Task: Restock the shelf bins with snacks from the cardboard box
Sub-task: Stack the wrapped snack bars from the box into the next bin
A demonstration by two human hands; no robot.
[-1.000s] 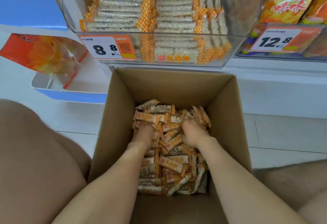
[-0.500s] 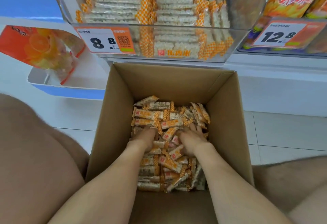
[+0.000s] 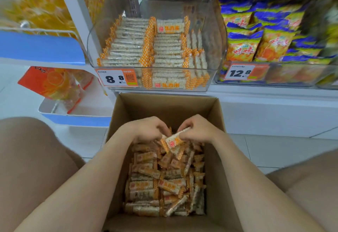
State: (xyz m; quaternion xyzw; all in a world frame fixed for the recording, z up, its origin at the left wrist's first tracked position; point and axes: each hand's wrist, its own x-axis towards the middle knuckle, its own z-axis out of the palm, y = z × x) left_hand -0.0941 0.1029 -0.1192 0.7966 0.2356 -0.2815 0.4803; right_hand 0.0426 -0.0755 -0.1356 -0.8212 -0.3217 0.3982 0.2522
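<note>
An open cardboard box (image 3: 214, 140) stands on the floor between my knees, holding several loose orange-and-white rice snack bars (image 3: 161, 186). My left hand (image 3: 148, 130) and my right hand (image 3: 198, 128) are raised above the pile, fingers curled round a small bunch of snack bars (image 3: 173, 141) held between them. Above the box sits a clear plastic shelf bin (image 3: 217, 30) with neat rows of the same bars and an 8.8 price tag (image 3: 117, 78).
To the right a second bin (image 3: 292, 75) holds yellow-and-blue chip bags (image 3: 256, 43), tagged 12.8. At the left stands a blue-and-white rack (image 3: 73, 118) with an orange candy bag (image 3: 54, 83). My knees flank the box; white tiled floor lies around it.
Both hands have come up out of the pile together, lifting a bunch of bars toward the far side of the box. The view has tilted up, showing more of the shelf.
</note>
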